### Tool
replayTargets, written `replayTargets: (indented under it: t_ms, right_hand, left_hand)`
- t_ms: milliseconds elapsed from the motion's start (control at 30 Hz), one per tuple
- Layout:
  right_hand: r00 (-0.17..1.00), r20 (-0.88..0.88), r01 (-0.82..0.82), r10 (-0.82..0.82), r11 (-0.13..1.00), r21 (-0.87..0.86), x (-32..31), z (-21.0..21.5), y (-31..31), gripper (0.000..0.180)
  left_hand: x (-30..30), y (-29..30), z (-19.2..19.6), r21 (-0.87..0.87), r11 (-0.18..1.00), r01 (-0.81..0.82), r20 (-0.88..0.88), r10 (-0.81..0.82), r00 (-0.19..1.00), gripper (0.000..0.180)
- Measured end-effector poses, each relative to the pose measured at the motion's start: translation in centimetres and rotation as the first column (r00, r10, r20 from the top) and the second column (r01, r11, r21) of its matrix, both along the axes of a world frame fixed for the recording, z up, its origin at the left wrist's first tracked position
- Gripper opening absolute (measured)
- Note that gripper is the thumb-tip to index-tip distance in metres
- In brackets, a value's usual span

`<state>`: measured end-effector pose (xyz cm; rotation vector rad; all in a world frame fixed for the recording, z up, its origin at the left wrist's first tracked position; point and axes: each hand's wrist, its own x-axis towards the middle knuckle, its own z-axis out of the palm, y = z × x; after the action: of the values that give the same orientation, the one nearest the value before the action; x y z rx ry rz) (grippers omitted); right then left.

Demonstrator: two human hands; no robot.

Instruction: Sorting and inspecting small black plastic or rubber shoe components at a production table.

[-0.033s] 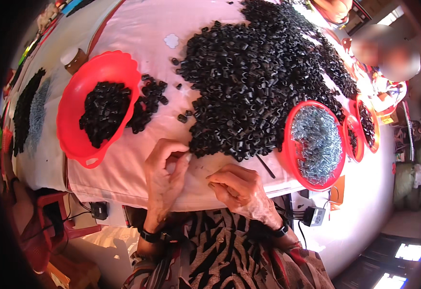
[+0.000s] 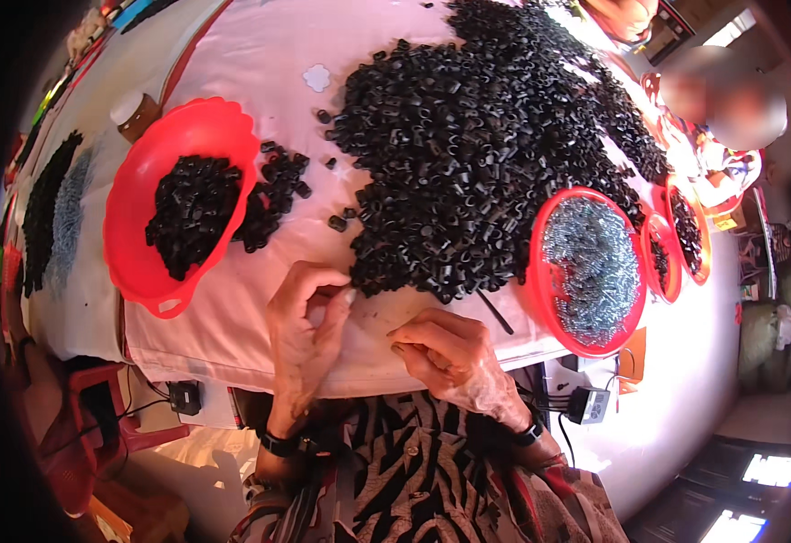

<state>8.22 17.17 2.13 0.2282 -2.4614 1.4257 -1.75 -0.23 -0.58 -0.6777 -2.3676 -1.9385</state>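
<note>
Along the near edge of a large heap of small black ring-like plastic parts, my left hand is closed, thumb and fingers curled toward each other beside the heap. What it holds, if anything, is hidden. My right hand is closed too, fingertips pressed together just above the pink cloth and apart from the left. Nothing can be made out between its fingers. A thin dark stick lies past the right hand, one end at the heap. Small silvery metal pieces fill a red bowl on the right.
At the left stands a scalloped red basket with black parts in it and more spilled beside it. Smaller red bowls with dark pieces sit at the far right, near another person. A brown jar stands behind the basket.
</note>
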Motion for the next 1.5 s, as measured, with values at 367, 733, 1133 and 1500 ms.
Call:
replayTargets:
  t_ms: [367,733,1133,1500]
  right_hand:
    - [0.859,-0.015,0.512,-0.513,0.854,0.09,3.5,3.5,7.5,0.014]
    - [0.775,-0.077,0.613,-0.628,0.716,0.332,2.5,1.8,12.3,0.012]
    - [0.782,-0.16,0.604,-0.602,0.672,0.428,3.3,2.1,12.5,0.013]
    - [0.791,-0.009,0.565,-0.612,0.725,0.393,3.6,3.0,12.6,0.01]
  left_hand:
    - [0.3,-0.2,-0.3,0.03,0.999,0.017,0.052,-0.018,0.998,0.021]
    - [0.1,0.0,-0.6,0.034,0.999,0.01,0.054,-0.012,0.998,0.02]
    - [0.4,0.1,0.0,0.031,1.0,-0.005,0.064,0.003,0.998,0.019]
    - [0.4,0.1,-0.1,0.02,1.0,-0.002,0.066,0.001,0.998,0.017]
